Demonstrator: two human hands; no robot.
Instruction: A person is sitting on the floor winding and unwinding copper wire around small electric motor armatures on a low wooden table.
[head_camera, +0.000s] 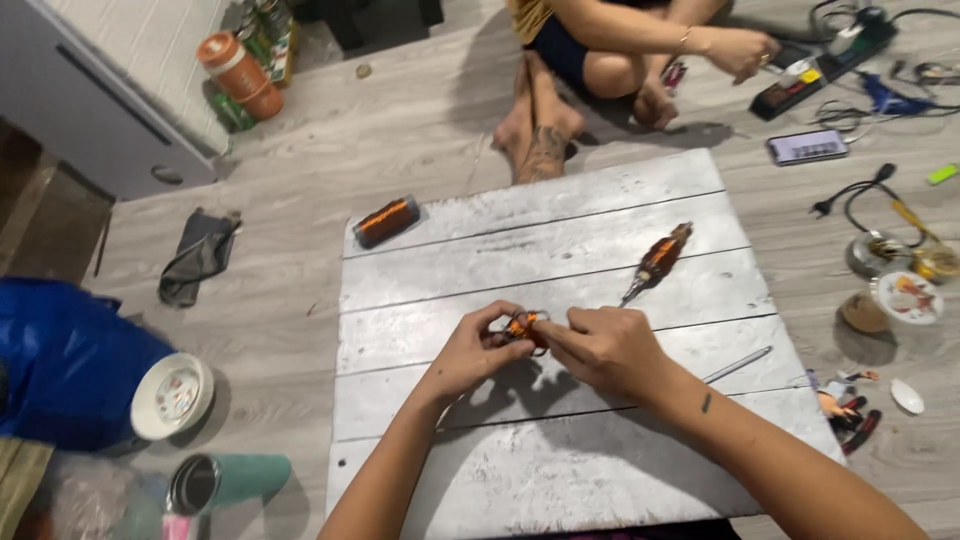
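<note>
We hold small copper coil (527, 328) between left hand (470, 352) and right hand (603, 345), mid worktop (560, 470). Near boards below our forearms bare: free passage. Ahead left, copper spool (386, 220) sits at far corner. Ahead right, wound armature (658, 260) lies diagonal, well apart from our fingers (545, 335). Thin metal rod (737, 364) lies just beside right forearm, blocks sweep rightward. Far edge: another person's feet (540, 135) touch boards. Right floor crowded: pliers (850, 415), tins, cables. Left floor: tape roll (173, 396), cup.

Both hands meet over the tabletop (560, 480) around a small coil (526, 328); a second coil (386, 220) lies far left, a wound armature (660, 258) right.
</note>
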